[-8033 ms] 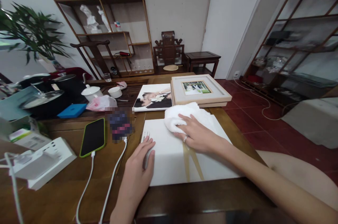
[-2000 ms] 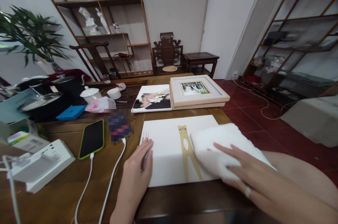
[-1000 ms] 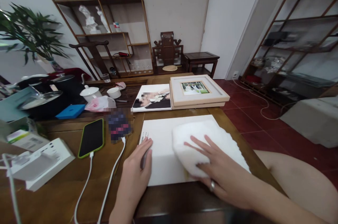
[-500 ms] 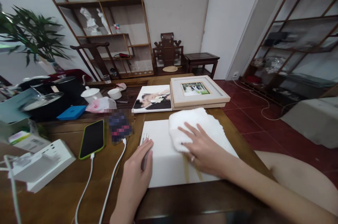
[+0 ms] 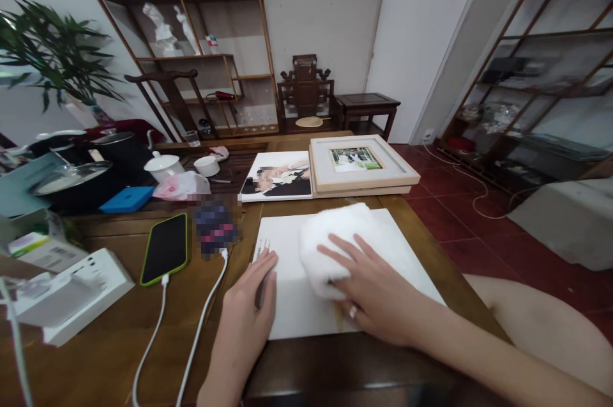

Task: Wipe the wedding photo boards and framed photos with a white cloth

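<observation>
On the white panel (image 5: 292, 311) lying at the desk's (image 5: 119, 343) near edge, the white cloth (image 5: 330, 234) sits under the right hand (image 5: 378, 295), its fingers (image 5: 335, 255) spread flat on it, while the left hand (image 5: 249, 308), fingers together, pins the panel's left edge.

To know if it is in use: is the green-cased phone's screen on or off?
Off: the flat green-cased phone shows a fully black screen.

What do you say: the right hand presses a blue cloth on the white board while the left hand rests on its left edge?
Head view: the cloth is white, not blue. The right hand presses it on the white board; the left hand rests on its left edge.
</observation>
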The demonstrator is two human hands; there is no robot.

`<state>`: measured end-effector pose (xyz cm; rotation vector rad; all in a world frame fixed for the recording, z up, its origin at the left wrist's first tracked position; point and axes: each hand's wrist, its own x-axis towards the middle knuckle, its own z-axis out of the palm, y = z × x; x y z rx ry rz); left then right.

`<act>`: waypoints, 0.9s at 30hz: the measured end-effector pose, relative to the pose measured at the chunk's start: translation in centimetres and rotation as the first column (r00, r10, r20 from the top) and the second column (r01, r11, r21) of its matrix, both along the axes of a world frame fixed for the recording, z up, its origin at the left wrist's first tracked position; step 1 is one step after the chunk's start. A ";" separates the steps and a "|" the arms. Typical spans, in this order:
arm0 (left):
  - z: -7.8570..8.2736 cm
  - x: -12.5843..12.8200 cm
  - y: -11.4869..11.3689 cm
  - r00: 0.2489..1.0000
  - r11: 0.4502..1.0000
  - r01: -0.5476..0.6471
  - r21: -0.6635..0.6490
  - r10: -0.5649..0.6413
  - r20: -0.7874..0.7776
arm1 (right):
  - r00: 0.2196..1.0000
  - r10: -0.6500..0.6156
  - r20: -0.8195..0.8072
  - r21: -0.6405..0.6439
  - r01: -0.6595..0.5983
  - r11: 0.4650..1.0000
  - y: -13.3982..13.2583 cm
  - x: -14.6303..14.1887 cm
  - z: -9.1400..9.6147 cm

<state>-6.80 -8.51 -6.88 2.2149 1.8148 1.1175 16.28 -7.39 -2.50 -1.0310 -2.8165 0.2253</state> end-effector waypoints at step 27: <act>0.1 0.0 0.0 1.000 1.000 0.002 -0.026 -0.002 0.012 | 0.998 0.062 -0.004 -0.016 -0.062 0.998 -1.5 -2.2 -0.1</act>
